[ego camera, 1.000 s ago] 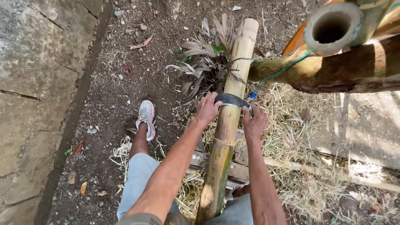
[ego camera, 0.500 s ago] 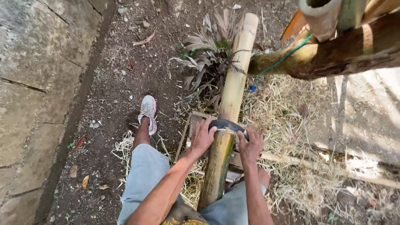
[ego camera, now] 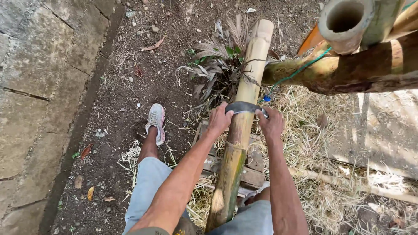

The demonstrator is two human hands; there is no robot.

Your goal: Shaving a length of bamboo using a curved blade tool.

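A long bamboo pole [ego camera: 249,82] slants up from between my legs toward the top of the view. A curved dark metal blade [ego camera: 242,107] lies across it about halfway up. My left hand [ego camera: 219,119] is closed on the blade's left end, and my right hand [ego camera: 271,125] is closed on its right end. Above the blade the pole is pale yellow, while near my knees it is greenish and brown.
A thick brown log [ego camera: 348,69] and a hollow bamboo stub [ego camera: 344,19] cross the upper right. Dry straw [ego camera: 313,152] covers the ground at the right, and a wooden pallet [ego camera: 252,174] lies under the pole. A small plant [ego camera: 217,65] and my grey shoe [ego camera: 156,122] are on bare soil, stone paving [ego camera: 39,87] at the left.
Both hands and the blade slid down the pole toward me, then moved back up it to about the earlier height.
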